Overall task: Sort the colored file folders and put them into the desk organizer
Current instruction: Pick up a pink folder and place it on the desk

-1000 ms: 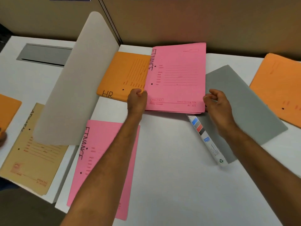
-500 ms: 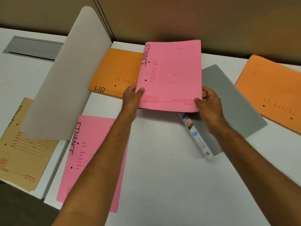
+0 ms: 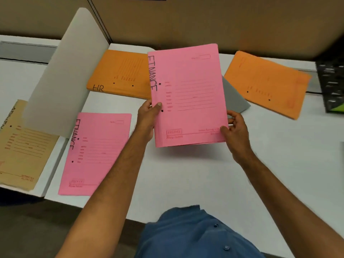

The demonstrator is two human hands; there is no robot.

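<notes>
A pink folder marked FINANCE is held up off the white desk, tilted toward me. My left hand grips its left edge and my right hand grips its lower right corner. A second pink FINANCE folder lies flat at the left. An orange folder marked HR lies behind, and another orange folder lies at the right. A tan folder rests on the far left desk. The black mesh desk organizer stands at the right edge.
A grey folder lies behind the held pink one, mostly hidden. A curved white divider panel rises between the two desks. A brown partition wall runs along the back. My blue shirt shows at the bottom.
Both hands lifted the pink FINANCE folder off the grey folder and brought it toward me. The view has shifted, so the organizer now shows at the right.
</notes>
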